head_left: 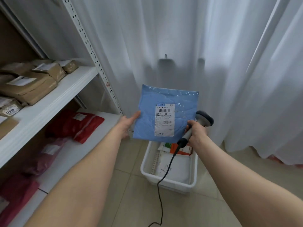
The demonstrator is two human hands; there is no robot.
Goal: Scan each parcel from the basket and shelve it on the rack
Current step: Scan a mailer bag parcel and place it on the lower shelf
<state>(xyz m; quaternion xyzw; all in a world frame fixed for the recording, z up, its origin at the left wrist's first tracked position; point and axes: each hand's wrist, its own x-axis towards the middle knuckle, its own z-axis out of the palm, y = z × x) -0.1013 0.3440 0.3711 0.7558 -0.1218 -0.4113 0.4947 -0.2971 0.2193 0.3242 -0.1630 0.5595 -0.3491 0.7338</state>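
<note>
My left hand point(128, 124) holds a flat blue parcel point(147, 115) by its left edge, upright, with its white barcode label point(164, 119) facing me. My right hand point(196, 133) grips the handle of a grey corded barcode scanner point(204, 119); its head pokes out behind the parcel's right edge. Both are held above a white basket point(146, 167) on the floor, which contains white parcels point(176, 167) and an orange one point(177, 149). The white rack point(54, 102) stands at the left.
The rack's upper shelf carries brown cardboard parcels point(31, 84); the lower shelf carries red point(77, 125) and pink point(44, 158) bags. White curtains point(180, 46) hang behind the basket. The scanner cable point(159, 194) trails down over the tiled floor.
</note>
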